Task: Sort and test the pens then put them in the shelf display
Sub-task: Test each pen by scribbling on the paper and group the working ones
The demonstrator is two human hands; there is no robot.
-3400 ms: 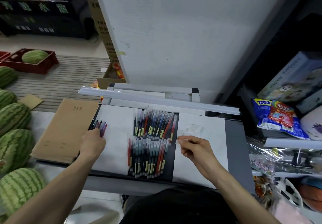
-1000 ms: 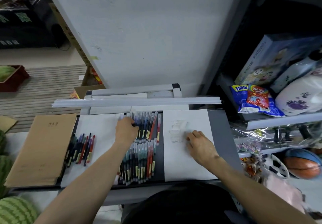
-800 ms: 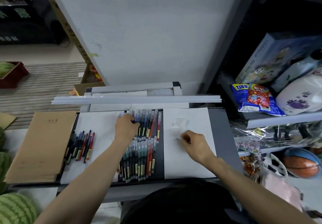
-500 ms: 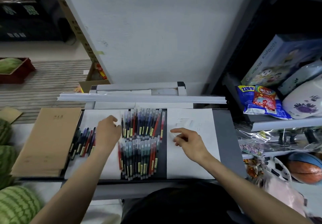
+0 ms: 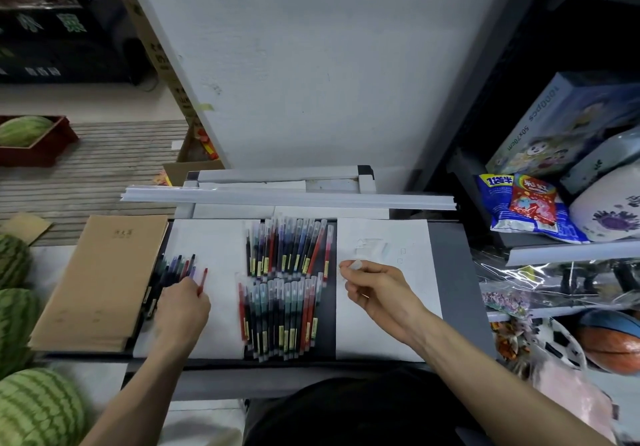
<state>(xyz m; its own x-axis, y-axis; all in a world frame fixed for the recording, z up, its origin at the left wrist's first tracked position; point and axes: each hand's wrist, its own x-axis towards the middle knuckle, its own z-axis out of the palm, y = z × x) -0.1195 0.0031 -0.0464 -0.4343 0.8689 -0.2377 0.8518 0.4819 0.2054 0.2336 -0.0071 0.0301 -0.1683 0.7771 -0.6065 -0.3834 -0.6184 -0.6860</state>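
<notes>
Red plastic juts from the left hand [image 5: 183, 307], its grip closed on a red pen [image 5: 203, 279] over the counter's [image 5: 450, 289] left half. The pen's far end points away, just beside a small fan of loose pens [image 5: 173, 269] at the left edge of a white sheet [image 5: 218, 244]. The right hand [image 5: 377, 289] keeps a narrow grip, thumb and forefinger pinching what looks like a clear cap [image 5: 356, 264] above a second sheet [image 5: 384, 334] toward the counter's right side. Between the sheets, a far row of pens [image 5: 287, 248] and a near row of pens [image 5: 280, 314] lie packed side by side. Brown notebooks [image 5: 104, 279] are stacked at the left edge.

With the cap apparently in one hand and the pen in the other, the likeliest slip is a bare pen laid among the loose ones, smearing ink or drying out. The near row also ends close to the counter's near edge, where a dragged forearm could sweep pens off.

The palm hides most of the red pen's barrel, so whether its tip is bare cannot be told. The left hand is blurred, the marks on the second sheet are too faint to read, and the shelf display meant for the pens is not identifiable.
</notes>
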